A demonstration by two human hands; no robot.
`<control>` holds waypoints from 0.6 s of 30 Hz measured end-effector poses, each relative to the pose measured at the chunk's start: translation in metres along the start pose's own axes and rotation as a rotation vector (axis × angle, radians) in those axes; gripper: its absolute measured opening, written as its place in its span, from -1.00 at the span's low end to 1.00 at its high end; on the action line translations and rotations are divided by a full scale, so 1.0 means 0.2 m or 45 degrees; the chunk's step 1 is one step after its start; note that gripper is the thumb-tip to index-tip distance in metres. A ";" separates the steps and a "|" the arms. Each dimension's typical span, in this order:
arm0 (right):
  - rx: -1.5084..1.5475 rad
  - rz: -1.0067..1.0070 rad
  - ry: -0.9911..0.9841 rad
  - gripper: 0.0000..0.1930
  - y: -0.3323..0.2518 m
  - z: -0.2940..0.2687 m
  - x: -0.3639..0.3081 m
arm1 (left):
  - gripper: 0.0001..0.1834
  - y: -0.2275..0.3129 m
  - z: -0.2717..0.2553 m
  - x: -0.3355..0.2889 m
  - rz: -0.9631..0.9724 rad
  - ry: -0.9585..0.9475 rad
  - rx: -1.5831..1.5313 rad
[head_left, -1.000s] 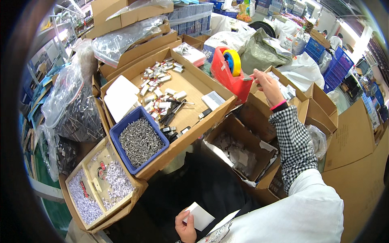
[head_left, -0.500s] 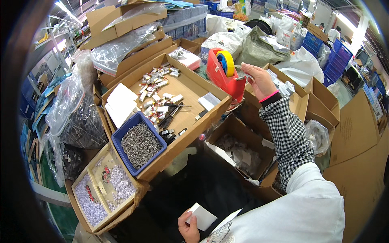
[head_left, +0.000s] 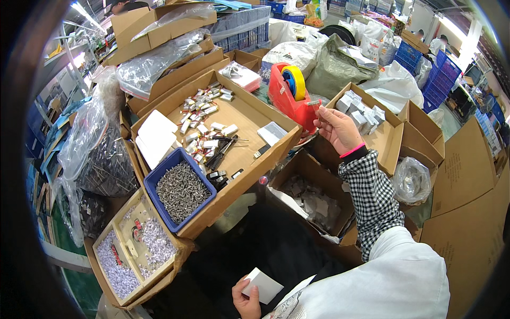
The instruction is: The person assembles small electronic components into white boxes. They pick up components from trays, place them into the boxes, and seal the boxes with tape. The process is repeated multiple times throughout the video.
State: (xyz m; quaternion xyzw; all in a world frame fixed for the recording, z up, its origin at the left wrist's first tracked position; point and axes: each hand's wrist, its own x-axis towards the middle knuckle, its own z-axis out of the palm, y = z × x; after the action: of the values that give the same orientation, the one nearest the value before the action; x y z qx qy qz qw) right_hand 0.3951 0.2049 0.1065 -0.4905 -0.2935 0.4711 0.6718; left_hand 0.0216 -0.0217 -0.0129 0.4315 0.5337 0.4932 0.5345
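Holding a white box (head_left: 264,286) at lower centre, the left hand (head_left: 246,300) lays its thumb across it, presumably for steadiness. Beside the red tape dispenser (head_left: 287,99), upper centre, the right hand (head_left: 340,129) is bunched; whether it pinches anything cannot be confirmed.

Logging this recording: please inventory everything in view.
Square piece: one, white, bottom centre
Tape dispenser: one, red, upper centre
Large tray: one, brown, centre
Cell-like pieces: many, silvery, large tray
Bin: one, blue, left of centre
Metal parts: many, grey, in bin
Divided tray: one, beige, lower left
Tiny pieces: many, whitish, divided tray
Small boxes: several, pale, right of dispenser
Cartons: several, brown, right
Sacks: several, white, green, background
Crates: several, blue, background
Left hand: one, holding square piece
Right hand: one, beside dispenser
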 end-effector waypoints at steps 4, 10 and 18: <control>0.011 -0.036 -0.025 -0.73 0.02 0.01 0.00 | -0.65 0.00 0.00 0.00 -0.037 -0.074 -0.007; 0.098 -0.171 0.064 -0.79 0.08 0.03 0.02 | -0.74 0.01 -0.01 0.00 -0.012 -0.091 0.044; 0.613 -0.010 0.002 -0.84 0.21 0.06 0.03 | -0.79 0.03 0.05 0.00 0.019 0.088 0.021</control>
State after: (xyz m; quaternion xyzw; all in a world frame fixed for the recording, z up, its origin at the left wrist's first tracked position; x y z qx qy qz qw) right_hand 0.3726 0.2187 0.0715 -0.3155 -0.1741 0.5244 0.7715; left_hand 0.0303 -0.0195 -0.0061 0.4224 0.5527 0.5076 0.5084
